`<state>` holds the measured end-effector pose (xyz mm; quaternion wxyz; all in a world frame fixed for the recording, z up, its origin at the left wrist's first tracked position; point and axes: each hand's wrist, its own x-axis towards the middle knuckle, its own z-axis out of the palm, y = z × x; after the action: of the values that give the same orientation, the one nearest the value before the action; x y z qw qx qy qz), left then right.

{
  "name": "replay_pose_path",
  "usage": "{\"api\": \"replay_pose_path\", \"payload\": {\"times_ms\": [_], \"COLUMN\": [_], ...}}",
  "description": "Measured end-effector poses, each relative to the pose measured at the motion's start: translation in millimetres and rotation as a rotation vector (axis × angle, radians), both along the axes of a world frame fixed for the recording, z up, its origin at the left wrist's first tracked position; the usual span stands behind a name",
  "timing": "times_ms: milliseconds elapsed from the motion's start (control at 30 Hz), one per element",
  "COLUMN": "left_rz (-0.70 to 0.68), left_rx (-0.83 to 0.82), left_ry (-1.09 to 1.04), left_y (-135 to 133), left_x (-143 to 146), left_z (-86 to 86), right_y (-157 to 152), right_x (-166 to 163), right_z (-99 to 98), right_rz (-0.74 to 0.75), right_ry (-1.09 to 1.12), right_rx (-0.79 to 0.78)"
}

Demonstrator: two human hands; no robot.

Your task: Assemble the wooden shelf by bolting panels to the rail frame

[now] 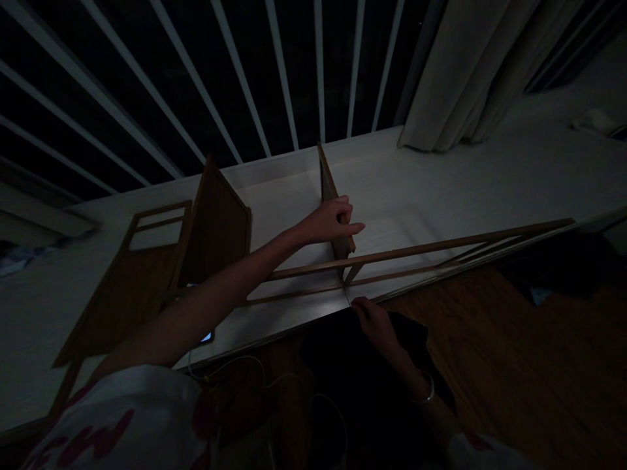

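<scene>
My left hand (330,220) lies over the top edge of an upright wooden panel (327,179), its fingers curled at the far side and one digit stretched out to the right. Part of its grip is hidden. Below it, my right hand (375,323) pinches a thin metal rod (347,297), perhaps a hex key, at the lower corner where the panel meets a long wooden frame (406,253). The frame stands on its long side along the front of the white ledge (386,173). The rod's far tip is too dark to make out.
Another upright wooden panel (218,228) stands to the left, beside a flat panel with slots (110,294). A phone (206,337) with a lit screen lies near the ledge's edge, with a white cable (245,358) below. Window bars (281,72) and a curtain (450,78) are behind.
</scene>
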<state>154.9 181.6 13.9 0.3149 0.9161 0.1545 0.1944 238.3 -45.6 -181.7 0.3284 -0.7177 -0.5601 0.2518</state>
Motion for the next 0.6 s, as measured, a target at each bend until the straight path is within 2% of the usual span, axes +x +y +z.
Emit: {"api": "replay_pose_path", "payload": {"times_ms": [367,600], "left_rz": [-0.046,-0.076], "left_rx": [0.0,0.005], "left_ry": [-0.002,0.022], "left_y": [-21.3,-23.2], "left_x": [-7.1,-4.7], "left_z": [-1.2,0.8], "right_y": [-21.6,-25.6], "right_x": [-12.9,-19.1], "right_z": [6.2,-3.2], "right_rz": [-0.033,-0.071], "right_ry": [0.153,0.28], "right_rx": [0.037,0.054]}}
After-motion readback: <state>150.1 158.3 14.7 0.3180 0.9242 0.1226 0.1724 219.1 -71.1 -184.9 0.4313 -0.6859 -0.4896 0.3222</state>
